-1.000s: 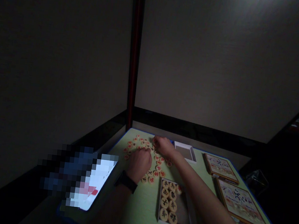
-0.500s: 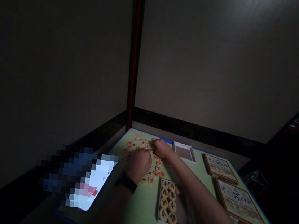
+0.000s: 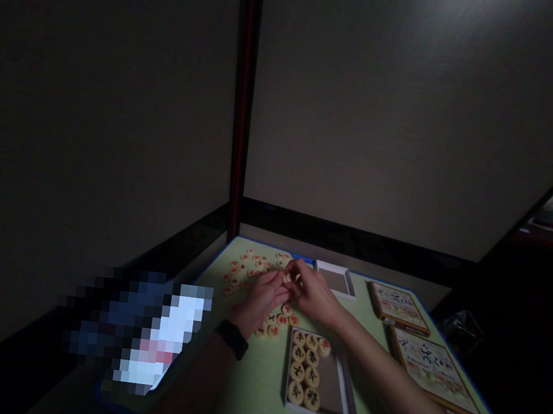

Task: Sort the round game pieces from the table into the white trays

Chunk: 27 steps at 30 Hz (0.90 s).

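Observation:
Several round pale wooden game discs (image 3: 249,267) with red and black marks lie scattered on a light green table (image 3: 254,392). My left hand (image 3: 261,299), a dark band on its wrist, and my right hand (image 3: 310,292) meet above the discs, fingers curled and touching. A disc (image 3: 288,278) shows between the fingertips of both hands. Which hand holds it is unclear in the dim light. Just in front of my hands lies a shallow tray (image 3: 339,403) with several discs lined up in its left part.
An open white box (image 3: 334,279) sits behind my right hand. Two printed box lids (image 3: 398,306) (image 3: 433,367) lie at the right. A lit screen, blurred out (image 3: 153,346), is at the table's left edge. Walls and a dark post close the far side.
My right hand drew back from the far discs toward my left hand, and the two now meet with a disc between the fingertips. The view shifted slightly.

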Motion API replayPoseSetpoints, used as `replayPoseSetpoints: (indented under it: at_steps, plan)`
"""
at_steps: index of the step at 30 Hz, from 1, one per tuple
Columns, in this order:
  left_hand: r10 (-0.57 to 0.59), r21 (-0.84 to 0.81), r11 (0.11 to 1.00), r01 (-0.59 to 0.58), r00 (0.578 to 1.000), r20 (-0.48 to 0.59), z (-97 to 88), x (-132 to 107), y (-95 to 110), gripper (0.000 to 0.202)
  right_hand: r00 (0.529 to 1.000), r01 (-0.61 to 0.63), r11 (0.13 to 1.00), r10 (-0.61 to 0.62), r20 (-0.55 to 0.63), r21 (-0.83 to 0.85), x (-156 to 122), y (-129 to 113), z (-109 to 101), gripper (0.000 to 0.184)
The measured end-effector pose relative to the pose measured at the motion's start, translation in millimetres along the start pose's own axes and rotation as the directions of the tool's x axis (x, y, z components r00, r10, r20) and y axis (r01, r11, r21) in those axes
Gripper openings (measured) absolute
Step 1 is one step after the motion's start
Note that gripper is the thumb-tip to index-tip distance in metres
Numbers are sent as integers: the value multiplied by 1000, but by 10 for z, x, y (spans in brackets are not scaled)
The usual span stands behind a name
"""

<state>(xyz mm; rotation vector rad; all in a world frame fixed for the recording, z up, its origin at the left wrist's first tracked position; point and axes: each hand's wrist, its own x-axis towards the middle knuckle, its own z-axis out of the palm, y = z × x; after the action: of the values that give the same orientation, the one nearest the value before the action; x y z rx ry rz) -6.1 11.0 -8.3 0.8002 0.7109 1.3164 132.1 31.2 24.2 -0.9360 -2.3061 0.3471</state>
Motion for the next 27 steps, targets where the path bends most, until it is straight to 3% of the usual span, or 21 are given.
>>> replayPoseSetpoints:
  at_steps: [10,14,19,27]
  plan:
    - [-91,58,995,84,988,129,136,-165,-42,35,962,-56,998,59,-266,17,-570,-43,-143,12]
    - [-176,141,978,156,975,137,190,-224,-35,37,952,-48,997,64,-299,60,-765,-79,-241,18]
    - [-282,240,943,231,937,204,246,-296,-72,46,934,-25,993,64,-353,115,-951,-174,-219,14]
    - [-305,205,946,250,901,308,250,-329,-111,41,913,-105,963,192,-361,247,-1052,-206,-191,26]
